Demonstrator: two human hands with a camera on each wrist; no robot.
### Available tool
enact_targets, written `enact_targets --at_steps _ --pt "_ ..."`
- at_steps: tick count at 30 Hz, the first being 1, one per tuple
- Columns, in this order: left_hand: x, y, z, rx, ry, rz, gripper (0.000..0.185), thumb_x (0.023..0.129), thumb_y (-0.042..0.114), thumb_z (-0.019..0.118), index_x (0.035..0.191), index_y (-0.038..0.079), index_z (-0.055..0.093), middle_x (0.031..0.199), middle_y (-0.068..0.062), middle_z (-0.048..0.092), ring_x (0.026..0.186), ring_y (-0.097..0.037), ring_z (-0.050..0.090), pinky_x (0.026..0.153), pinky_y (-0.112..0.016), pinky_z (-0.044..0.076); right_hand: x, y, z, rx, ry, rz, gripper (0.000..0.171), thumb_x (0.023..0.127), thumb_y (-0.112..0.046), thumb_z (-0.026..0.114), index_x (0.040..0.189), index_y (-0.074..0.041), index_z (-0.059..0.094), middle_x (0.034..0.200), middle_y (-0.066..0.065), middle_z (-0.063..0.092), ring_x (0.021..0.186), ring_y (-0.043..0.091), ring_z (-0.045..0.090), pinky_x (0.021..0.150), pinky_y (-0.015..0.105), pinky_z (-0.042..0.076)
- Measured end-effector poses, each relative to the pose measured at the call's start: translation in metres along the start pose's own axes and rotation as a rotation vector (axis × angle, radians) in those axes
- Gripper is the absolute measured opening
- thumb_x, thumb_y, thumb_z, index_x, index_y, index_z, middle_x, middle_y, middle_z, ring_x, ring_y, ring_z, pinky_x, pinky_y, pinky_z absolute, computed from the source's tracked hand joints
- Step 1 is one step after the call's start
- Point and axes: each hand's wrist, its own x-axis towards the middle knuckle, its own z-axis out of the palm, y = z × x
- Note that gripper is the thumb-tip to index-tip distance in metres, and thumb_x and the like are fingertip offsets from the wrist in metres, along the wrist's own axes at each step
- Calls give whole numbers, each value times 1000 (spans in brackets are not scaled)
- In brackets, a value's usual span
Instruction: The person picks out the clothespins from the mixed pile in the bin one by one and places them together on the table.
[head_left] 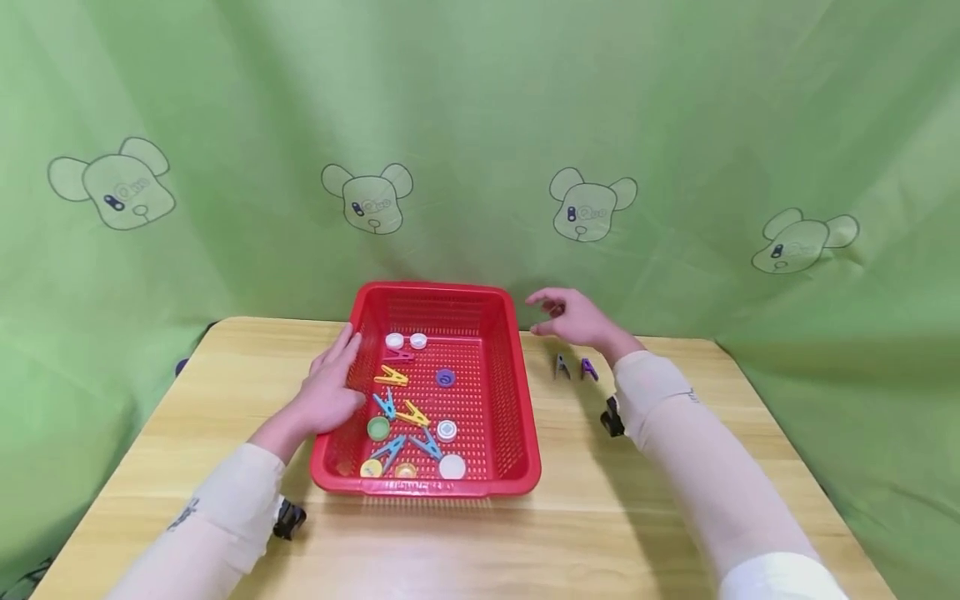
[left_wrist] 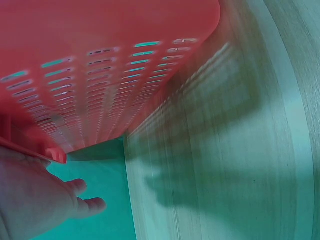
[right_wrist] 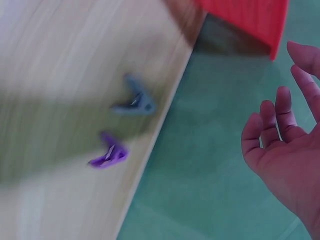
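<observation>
My left hand (head_left: 330,387) rests on the left rim of a red plastic basket (head_left: 435,487), its fingers fairly straight along the rim. From the left wrist view, fingertips of the left hand (left_wrist: 40,192) show beyond the basket's slotted wall (left_wrist: 95,100). Inside lie bottle caps, such as a green cap (head_left: 378,428) and a purple cap (head_left: 446,378), among several clothespins, including a yellow clothespin (head_left: 413,414). Right of the basket, my right hand (head_left: 577,318) is held over the table's back edge, fingers loosely bent around nothing. Nearby lie a grey clothespin (head_left: 562,367) and a purple clothespin (head_left: 588,369).
The wooden table (head_left: 600,525) carries the basket near its back edge. A green curtain (head_left: 480,100) with printed bear heads hangs behind and around it. Black wrist camera mounts show below both hands.
</observation>
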Motion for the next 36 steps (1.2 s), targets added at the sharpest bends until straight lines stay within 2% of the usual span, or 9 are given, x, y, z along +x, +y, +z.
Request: enact_targets --at_steps 6,11,20,30,36 --pt "-6 -4 2 -12 1 -21 98 76 0 65 159 2 13 167 -7 -6 145 -48 6 107 -73 17 16 -31 17 5 -21 -34 52 81 -15 80 131 -11 64 127 15 58 115 35 52 97 52 43" --pt "-10 -8 0 -22 -3 -46 99 77 -1 65 160 4 11 167 -2 -9 145 -48 4 106 -74 18 32 -56 32 -18 -44 -99 47 83 -13 79 127 -9 66 120 17 62 110 37 55 92 47 45" --pt "-2 -5 -4 -25 -1 -33 98 78 -1 64 160 4 11 167 -5 -8 146 -47 3 106 -74 17 47 -94 46 -38 -63 -167 42 84 -13 78 125 -9 67 118 19 62 105 34 55 90 45 45" --pt "4 0 -4 -13 -15 -16 97 77 -1 64 160 3 12 167 -7 -7 145 -49 5 107 -74 16 52 -107 62 -19 -94 -156 38 86 -16 78 122 -12 69 119 15 62 103 27 54 90 41 45" --pt "5 -1 -3 -3 -20 -7 97 78 -1 63 160 2 12 167 -9 -6 144 -50 6 107 -73 15 53 -116 71 -9 -113 -130 39 88 -17 76 125 -10 67 121 14 62 104 24 54 91 40 46"
